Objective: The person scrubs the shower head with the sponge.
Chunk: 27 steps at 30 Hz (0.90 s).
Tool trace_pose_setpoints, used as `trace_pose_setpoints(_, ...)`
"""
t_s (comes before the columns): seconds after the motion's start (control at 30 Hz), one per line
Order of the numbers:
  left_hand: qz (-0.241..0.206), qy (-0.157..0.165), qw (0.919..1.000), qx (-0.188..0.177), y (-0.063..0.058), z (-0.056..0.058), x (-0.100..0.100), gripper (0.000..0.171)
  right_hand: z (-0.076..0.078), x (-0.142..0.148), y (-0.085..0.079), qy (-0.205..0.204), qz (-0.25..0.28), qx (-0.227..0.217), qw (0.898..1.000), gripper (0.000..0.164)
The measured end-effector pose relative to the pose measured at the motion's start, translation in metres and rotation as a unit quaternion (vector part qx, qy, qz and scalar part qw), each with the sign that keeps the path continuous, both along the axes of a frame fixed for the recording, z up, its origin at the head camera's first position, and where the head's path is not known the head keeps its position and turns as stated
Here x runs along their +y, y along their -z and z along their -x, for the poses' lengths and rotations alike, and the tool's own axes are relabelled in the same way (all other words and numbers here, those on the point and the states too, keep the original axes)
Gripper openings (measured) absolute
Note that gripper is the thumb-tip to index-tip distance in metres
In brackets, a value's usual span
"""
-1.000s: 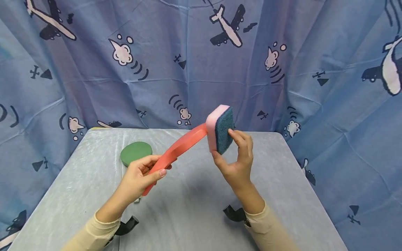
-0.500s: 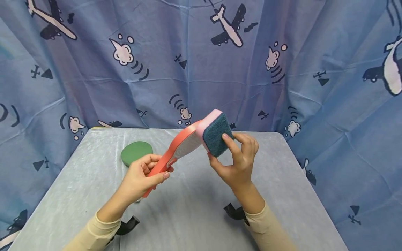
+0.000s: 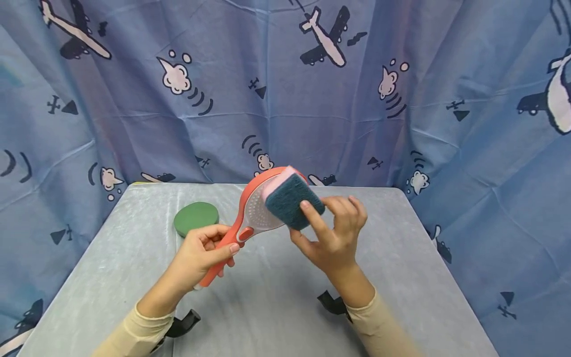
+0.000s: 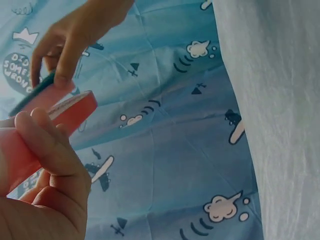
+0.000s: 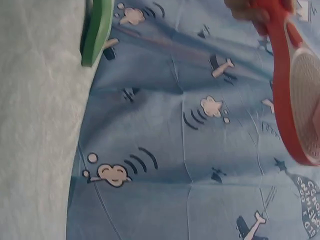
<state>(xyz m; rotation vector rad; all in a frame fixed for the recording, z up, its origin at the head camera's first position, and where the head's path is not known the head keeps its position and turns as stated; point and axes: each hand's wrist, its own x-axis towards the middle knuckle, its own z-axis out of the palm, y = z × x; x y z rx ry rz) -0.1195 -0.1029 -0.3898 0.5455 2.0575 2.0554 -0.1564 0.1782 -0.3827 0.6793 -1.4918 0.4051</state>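
Observation:
My left hand (image 3: 200,255) grips the handle of an orange-red hand shower head (image 3: 247,206), whose round white face with small nozzles tilts to the right. An orange button sits where the handle meets the head. My right hand (image 3: 336,243) pinches a pink scrub sponge (image 3: 294,198) by its edges, the dark teal scouring side outward. The sponge covers part of the nozzle face. In the left wrist view, the sponge (image 4: 52,95) lies close against the face of the shower head (image 4: 80,112). The right wrist view shows the shower head (image 5: 282,85) and a pink sliver of sponge.
A green, flat, rounded object (image 3: 196,217) lies on the grey cloth-covered table (image 3: 392,258), behind my left hand. Black curved pieces (image 3: 183,325) show at both wrists. A blue curtain with airplane prints (image 3: 285,89) hangs around the back and sides.
The shower head has turned from edge-on so its nozzle face now shows. The sponge has moved left and down from the head's far edge onto that face.

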Motion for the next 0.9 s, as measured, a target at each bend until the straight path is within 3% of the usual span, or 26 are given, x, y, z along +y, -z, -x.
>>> trace_pose_setpoints(0.1,0.002,0.007,1.0000,-0.007,0.000,0.000,0.002,0.025,-0.001,0.003,-0.001,-0.004,0.014,-0.019,1.000,0.042)
trace_pose_setpoints(0.27,-0.012,0.010,0.9999,-0.003,0.002,0.001,0.003,0.025,-0.004,-0.003,0.000,-0.044,-0.088,0.006,0.995,0.044)
trace_pose_setpoints(0.37,-0.020,0.011,0.9997,-0.006,0.003,0.001,0.002,0.024,-0.004,-0.002,-0.001,-0.044,-0.125,0.025,0.991,0.045)
trace_pose_setpoints(0.5,-0.017,0.018,0.9996,-0.015,0.002,0.000,0.002,0.023,-0.003,0.006,-0.006,-0.017,-0.046,-0.009,0.999,0.043)
trace_pose_setpoints(0.57,-0.015,0.022,0.9995,-0.018,0.001,-0.001,0.002,0.023,-0.002,0.011,-0.008,-0.006,0.008,-0.042,0.999,0.043)
trace_pose_setpoints(0.63,-0.018,0.024,0.9994,-0.020,0.000,-0.001,0.002,0.024,-0.002,0.013,-0.008,-0.003,0.028,-0.065,0.997,0.045)
trace_pose_setpoints(0.77,-0.029,0.028,0.9990,-0.019,0.001,-0.001,0.000,0.025,-0.004,0.006,-0.003,-0.041,-0.048,-0.060,0.996,0.047)
trace_pose_setpoints(0.9,-0.048,0.028,0.9983,-0.015,0.001,-0.001,-0.001,0.025,-0.003,0.000,0.001,-0.060,-0.138,-0.033,0.988,0.048)
